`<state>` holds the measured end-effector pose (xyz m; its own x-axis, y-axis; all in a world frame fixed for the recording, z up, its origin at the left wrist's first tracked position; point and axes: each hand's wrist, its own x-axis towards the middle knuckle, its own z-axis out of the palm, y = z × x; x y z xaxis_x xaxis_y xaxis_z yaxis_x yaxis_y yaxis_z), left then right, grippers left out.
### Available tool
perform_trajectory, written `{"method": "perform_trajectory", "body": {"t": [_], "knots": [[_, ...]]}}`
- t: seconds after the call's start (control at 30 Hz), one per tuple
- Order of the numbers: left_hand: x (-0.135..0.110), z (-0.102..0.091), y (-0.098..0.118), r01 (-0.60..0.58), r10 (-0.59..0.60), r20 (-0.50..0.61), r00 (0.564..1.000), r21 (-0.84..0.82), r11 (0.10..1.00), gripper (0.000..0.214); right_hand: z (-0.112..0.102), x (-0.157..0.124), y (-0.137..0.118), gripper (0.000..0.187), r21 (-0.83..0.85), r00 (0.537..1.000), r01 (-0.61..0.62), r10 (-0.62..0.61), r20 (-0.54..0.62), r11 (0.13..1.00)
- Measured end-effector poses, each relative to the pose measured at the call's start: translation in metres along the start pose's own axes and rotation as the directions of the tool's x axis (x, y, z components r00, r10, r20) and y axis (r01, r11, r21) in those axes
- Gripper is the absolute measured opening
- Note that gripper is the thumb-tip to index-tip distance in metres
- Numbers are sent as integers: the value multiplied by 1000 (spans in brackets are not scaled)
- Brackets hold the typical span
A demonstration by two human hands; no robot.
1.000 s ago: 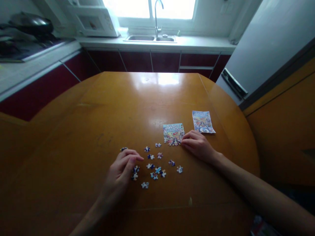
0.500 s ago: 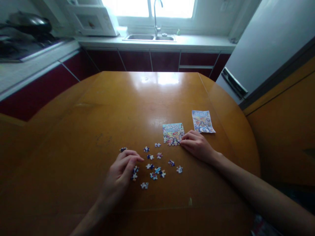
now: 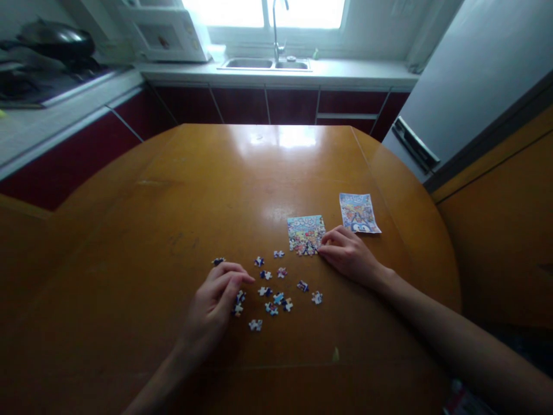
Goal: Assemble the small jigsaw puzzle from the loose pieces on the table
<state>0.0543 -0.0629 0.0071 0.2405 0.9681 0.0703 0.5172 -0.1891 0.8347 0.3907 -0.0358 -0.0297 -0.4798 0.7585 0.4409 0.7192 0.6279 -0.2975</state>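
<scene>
A partly assembled jigsaw puzzle (image 3: pixel 306 233), brightly printed with many small figures, lies on the wooden table, its lower edge uneven. My right hand (image 3: pixel 348 253) rests at its lower right corner, fingers bent together and the tips touching that edge; whether they pinch a piece is hidden. Loose puzzle pieces (image 3: pixel 278 298) are scattered nearer me, several of them white, blue and purple. Above the left side of this scatter hovers my left hand (image 3: pixel 218 294), loosely curled with the index finger reaching forward and nothing visible in it. It partly covers some puzzle pieces (image 3: pixel 238 309).
A creased printed sheet (image 3: pixel 360 213) with a similar picture lies beyond my right hand. The wooden table (image 3: pixel 242 178) has rounded sides. Past it stand a counter with a sink (image 3: pixel 263 64), a microwave (image 3: pixel 166 34), a stove with a pan (image 3: pixel 56 40) and a fridge (image 3: pixel 470 75).
The whole view has shifted slightly, so everything appears a little further right. Both hands keep nearly the same places and poses over the table.
</scene>
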Motion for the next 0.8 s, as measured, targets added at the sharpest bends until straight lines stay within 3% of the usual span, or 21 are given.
{"method": "perform_trajectory", "body": {"t": [0.13, 0.43, 0.8], "knots": [[0, 1, -1, -1, 1, 10, 1000, 0, 1000, 31, -2, 0, 0, 17, 12, 1000, -3, 3, 0, 1000], [1, 1, 0, -5, 5, -2, 1000, 9, 1000, 31, -1, 1, -1, 10, 203, 987, -140, 153, -49, 969], [3, 7, -1, -19, 20, -41, 999, 36, 999, 31, 4, 2, -2, 8, 212, 976, -167, 191, -99, 963]]}}
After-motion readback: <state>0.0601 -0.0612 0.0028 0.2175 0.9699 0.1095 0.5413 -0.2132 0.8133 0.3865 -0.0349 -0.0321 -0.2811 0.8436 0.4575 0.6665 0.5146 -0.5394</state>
